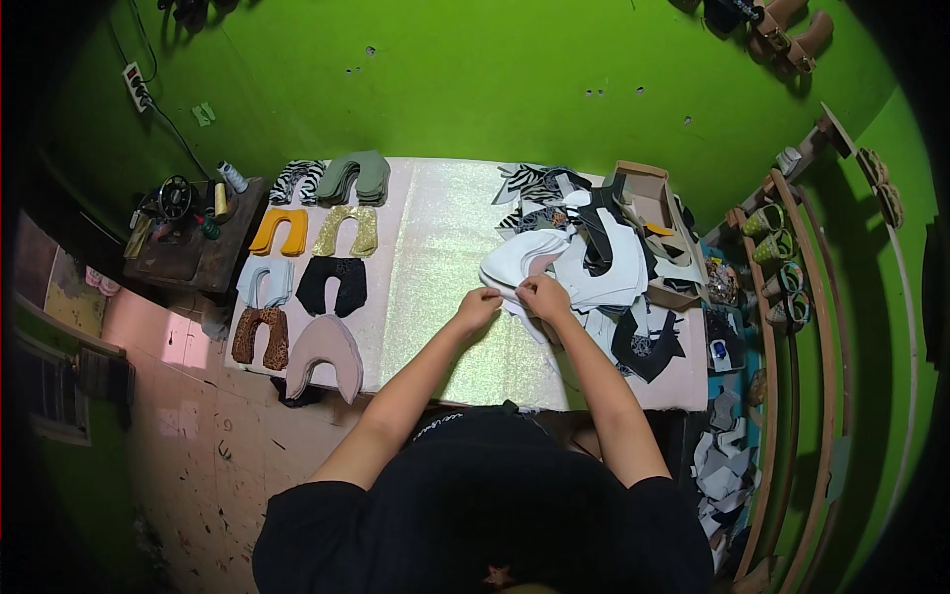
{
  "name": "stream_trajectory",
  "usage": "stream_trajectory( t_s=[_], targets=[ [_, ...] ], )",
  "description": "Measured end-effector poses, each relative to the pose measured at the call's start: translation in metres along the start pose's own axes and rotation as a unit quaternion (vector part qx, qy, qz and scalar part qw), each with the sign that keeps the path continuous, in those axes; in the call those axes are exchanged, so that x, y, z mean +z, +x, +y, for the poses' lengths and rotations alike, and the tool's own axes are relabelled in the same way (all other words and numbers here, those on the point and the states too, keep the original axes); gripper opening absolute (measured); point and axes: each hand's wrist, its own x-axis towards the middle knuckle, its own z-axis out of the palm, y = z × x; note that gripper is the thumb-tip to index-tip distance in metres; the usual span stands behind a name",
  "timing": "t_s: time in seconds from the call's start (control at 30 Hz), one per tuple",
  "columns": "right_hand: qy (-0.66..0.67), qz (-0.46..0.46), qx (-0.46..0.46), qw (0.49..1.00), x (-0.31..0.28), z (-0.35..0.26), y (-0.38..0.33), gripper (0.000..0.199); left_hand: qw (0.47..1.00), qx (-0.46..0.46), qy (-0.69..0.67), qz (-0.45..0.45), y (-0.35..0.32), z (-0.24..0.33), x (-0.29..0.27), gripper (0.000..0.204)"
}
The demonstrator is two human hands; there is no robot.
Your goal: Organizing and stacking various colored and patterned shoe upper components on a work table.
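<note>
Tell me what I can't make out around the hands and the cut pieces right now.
- Head view: how the left hand and right hand grip the white piece; fingertips too small.
- Lower pieces in the mixed pile: covered by upper ones.
- Cardboard box contents: hidden by its walls and the pile.
- Table's near edge: blocked by the person's body.

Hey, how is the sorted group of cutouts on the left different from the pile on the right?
The left stacks of cutouts lie in tidy rows, sorted by colour and pattern: yellow, gold, black, leopard. The right pile is jumbled and overlapping, mostly white, black and zebra. Nothing touches the left stacks; the left hand and right hand pinch a white piece at the right pile's edge. Both lie on the table.
</note>
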Motion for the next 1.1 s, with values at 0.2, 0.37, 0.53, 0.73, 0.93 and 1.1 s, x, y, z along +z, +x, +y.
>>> stream_trajectory(
  t_s=[0.2,0.37,0.53,0.73,0.93,1.1],
  targets=[
    [-0.005,0.047,0.007,0.999,0.006,0.011,0.003,0.018,0.999,-0.018,0.015,0.023,0.022,-0.016,0.007,0.036],
    [0.012,0.156,-0.077,0.985,0.005,-0.001,-0.006,0.013,0.997,0.018,-0.002,0.081,0.036,-0.048,0.002,0.043],
    [-0.114,0.111,-0.235,0.959,0.008,0.015,-0.010,0.016,0.970,-0.054,-0.225,0.076,0.029,-0.027,0.009,0.053],
    [-0.149,0.072,-0.186,0.968,0.010,-0.006,-0.010,0.031,0.913,-0.102,-0.382,0.096,0.024,-0.022,0.000,0.055],
    [-0.137,0.095,-0.155,0.974,0.015,-0.008,-0.008,0.034,0.891,-0.062,-0.442,0.087,0.025,-0.015,0.003,0.051],
    [-0.079,0.121,-0.140,0.980,0.017,-0.006,-0.007,0.021,0.884,-0.040,-0.463,0.049,0.025,-0.005,0.001,0.058]
  ],
)
